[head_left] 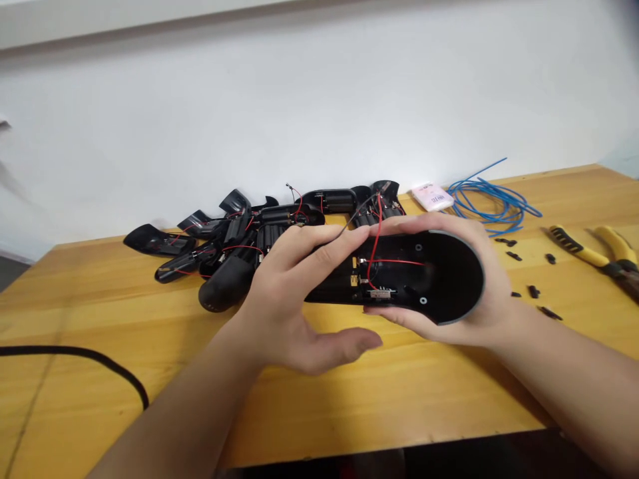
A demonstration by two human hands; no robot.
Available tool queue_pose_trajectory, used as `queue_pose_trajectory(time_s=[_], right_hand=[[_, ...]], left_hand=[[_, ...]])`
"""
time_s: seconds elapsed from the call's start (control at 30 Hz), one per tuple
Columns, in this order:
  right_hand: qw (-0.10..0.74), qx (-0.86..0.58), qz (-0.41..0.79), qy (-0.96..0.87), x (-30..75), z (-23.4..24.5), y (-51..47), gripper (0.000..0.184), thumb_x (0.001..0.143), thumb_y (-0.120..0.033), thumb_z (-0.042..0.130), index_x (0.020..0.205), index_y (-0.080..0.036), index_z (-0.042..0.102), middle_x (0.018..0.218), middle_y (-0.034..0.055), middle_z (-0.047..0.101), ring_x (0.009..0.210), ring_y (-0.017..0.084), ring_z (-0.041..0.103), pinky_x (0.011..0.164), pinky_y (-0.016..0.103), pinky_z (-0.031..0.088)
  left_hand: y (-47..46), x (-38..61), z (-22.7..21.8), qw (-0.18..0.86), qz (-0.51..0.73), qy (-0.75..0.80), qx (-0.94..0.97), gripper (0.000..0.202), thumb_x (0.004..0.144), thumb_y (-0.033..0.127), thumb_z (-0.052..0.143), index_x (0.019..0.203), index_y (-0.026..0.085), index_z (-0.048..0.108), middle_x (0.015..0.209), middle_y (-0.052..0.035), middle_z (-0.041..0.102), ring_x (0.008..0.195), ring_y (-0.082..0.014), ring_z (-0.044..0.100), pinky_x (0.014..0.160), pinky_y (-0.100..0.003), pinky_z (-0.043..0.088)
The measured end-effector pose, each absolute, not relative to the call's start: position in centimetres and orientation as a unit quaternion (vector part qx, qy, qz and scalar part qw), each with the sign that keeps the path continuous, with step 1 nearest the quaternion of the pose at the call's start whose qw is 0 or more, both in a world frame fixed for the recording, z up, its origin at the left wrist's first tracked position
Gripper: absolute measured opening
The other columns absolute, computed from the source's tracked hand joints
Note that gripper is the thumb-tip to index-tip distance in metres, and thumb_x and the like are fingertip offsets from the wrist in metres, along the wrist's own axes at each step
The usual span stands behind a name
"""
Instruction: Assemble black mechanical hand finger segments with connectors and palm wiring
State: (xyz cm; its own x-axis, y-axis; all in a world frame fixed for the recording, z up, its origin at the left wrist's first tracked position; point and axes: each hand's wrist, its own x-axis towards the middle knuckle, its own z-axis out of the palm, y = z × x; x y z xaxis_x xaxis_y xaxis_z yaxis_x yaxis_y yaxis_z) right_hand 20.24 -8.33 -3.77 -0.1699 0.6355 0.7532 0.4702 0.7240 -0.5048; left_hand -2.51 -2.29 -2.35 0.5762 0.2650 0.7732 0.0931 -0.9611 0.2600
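Observation:
My right hand (479,313) cups a black plastic shell (439,273) with a rounded end, its open inside facing me, with red wires (372,256) and a small switch showing. My left hand (294,293) rests its fingers along the shell's top left edge, fingertips near the red wire, thumb stretched out below and apart from the shell. Both hands hover just above the wooden table (349,399).
A heap of similar black shells with red wires (239,239) lies behind my left hand. At the back right are a white packet (432,197), a blue wire coil (486,199), small black parts (532,290) and yellow-handled pliers (599,256). A black cable (90,359) crosses the left.

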Motion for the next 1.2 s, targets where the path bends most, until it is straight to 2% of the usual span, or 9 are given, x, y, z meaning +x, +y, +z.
queue_pose_trajectory(time_s=[0.07,0.13,0.23,0.37,0.47,0.63,0.87,1.03,1.2], right_hand=[[0.522,-0.332,0.074,-0.782,20.6,-4.3,-7.9,0.079,0.068,-0.035,0.096,0.135,-0.028,0.054,0.124,0.0074,0.069,0.112,0.027,0.072,0.099,0.039,0.063],[0.482,-0.324,0.11,-0.807,20.9,-4.7,-7.7,0.083,0.071,-0.035,0.094,0.142,-0.027,0.05,0.129,0.0086,0.067,0.114,0.027,0.071,0.099,0.038,0.064],[0.418,-0.325,0.173,-0.831,21.2,-4.8,-7.6,0.085,0.076,-0.039,0.091,0.148,-0.027,0.046,0.134,0.0098,0.066,0.115,0.027,0.072,0.096,0.037,0.066],[0.393,-0.304,0.194,-0.846,20.9,-4.2,-7.8,0.082,0.079,-0.041,0.09,0.147,-0.025,0.049,0.135,0.0096,0.067,0.118,0.026,0.072,0.102,0.036,0.064],[0.388,-0.293,0.185,-0.854,20.4,-4.3,-7.8,0.079,0.078,-0.043,0.09,0.145,-0.024,0.051,0.132,0.0092,0.069,0.116,0.025,0.073,0.102,0.034,0.064],[0.397,-0.313,0.137,-0.852,20.0,-4.9,-8.2,0.077,0.077,-0.042,0.091,0.14,-0.023,0.052,0.125,0.009,0.07,0.107,0.024,0.074,0.088,0.03,0.067],[0.412,-0.328,0.093,-0.845,18.9,-5.3,-9.3,0.074,0.075,-0.034,0.088,0.138,-0.021,0.052,0.12,0.0098,0.073,0.103,0.024,0.076,0.088,0.03,0.068],[0.441,-0.346,0.057,-0.826,18.4,-5.8,-9.5,0.079,0.072,-0.036,0.09,0.14,-0.021,0.053,0.123,0.011,0.072,0.106,0.028,0.076,0.091,0.036,0.068],[0.424,-0.332,0.113,-0.835,19.4,-5.8,-8.6,0.085,0.072,-0.039,0.093,0.145,-0.023,0.05,0.129,0.0126,0.069,0.112,0.031,0.073,0.093,0.042,0.067]], left_hand=[[-2.6,-2.6,-2.1,0.2,0.413,0.146,0.876,0.056,0.088,0.042,0.074,0.138,0.021,0.062,0.124,-0.0122,0.073,0.108,-0.0265,0.073,0.091,-0.039,0.063],[-2.8,-2.6,-1.9,0.293,0.353,0.208,0.864,0.048,0.086,0.028,0.075,0.131,0.023,0.061,0.112,-0.0074,0.078,0.091,-0.0221,0.077,0.075,-0.033,0.064],[-2.7,-2.6,-2.1,0.416,0.252,0.255,0.836,0.045,0.082,0.026,0.079,0.122,0.025,0.059,0.092,-0.0011,0.079,0.068,-0.0176,0.074,0.053,-0.026,0.058],[-2.4,-2.4,-2.4,0.521,0.181,0.242,0.798,0.041,0.081,0.019,0.079,0.113,0.026,0.054,0.074,0.004,0.074,0.051,-0.0147,0.068,0.037,-0.021,0.047],[-2.4,-2.3,-2.6,0.514,0.172,0.235,0.807,0.04,0.078,0.014,0.08,0.105,0.027,0.053,0.073,0.0047,0.073,0.052,-0.0149,0.07,0.036,-0.021,0.049],[-2.4,-2.4,-2.6,0.51,0.18,0.216,0.813,0.041,0.075,0.013,0.08,0.102,0.027,0.054,0.068,0.0078,0.068,0.046,-0.0114,0.062,0.035,-0.022,0.046],[-2.3,-2.8,-1.9,0.505,0.164,0.234,0.814,0.043,0.07,0.013,0.083,0.1,0.027,0.054,0.069,0.0086,0.068,0.048,-0.0107,0.062,0.035,-0.02,0.045],[-1.8,-3.1,-2.0,0.531,0.161,0.212,0.804,0.04,0.071,0.015,0.083,0.099,0.026,0.057,0.071,0.0066,0.07,0.051,-0.0121,0.065,0.04,-0.021,0.048],[-1.0,-3.0,-3.0,0.609,0.161,0.202,0.75,0.043,0.074,0.02,0.083,0.105,0.026,0.055,0.075,0.0028,0.072,0.057,-0.0163,0.069,0.044,-0.023,0.05]])
